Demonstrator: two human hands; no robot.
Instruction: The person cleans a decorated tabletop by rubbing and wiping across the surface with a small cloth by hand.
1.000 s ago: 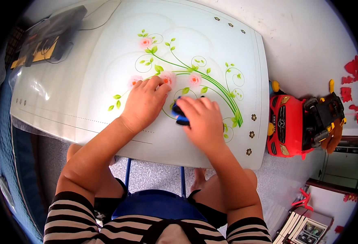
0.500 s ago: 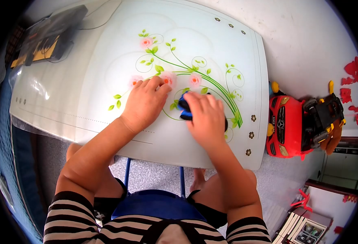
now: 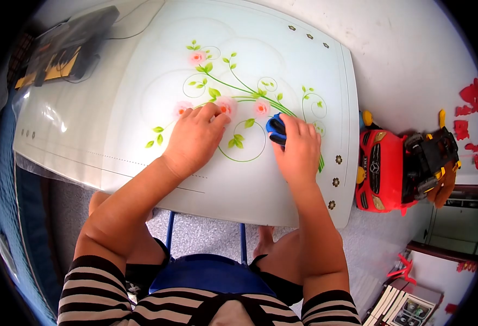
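Under the curled fingers of my right hand (image 3: 300, 146) is a small blue-and-black object (image 3: 276, 129), gripped from above against the tabletop. Only its left end shows; my fingers cover the rest, and I cannot tell what it is. My left hand (image 3: 195, 136) rests palm down on the table, its fingers curled in and closed, beside a printed pink flower (image 3: 226, 107). Nothing shows in it. Both hands lie on the pale table (image 3: 250, 190), over its printed green vines.
A dark device under clear plastic (image 3: 68, 51) sits at the table's far left, with a cable. Right of the table stand a red toy car (image 3: 383, 168) and a black toy vehicle (image 3: 432, 163). A blue chair (image 3: 212, 274) is below me; books (image 3: 402, 307) lie lower right.
My right hand has slid to the right across the table with the blue-and-black object, uncovering the printed green circle. My left hand has stayed in place.
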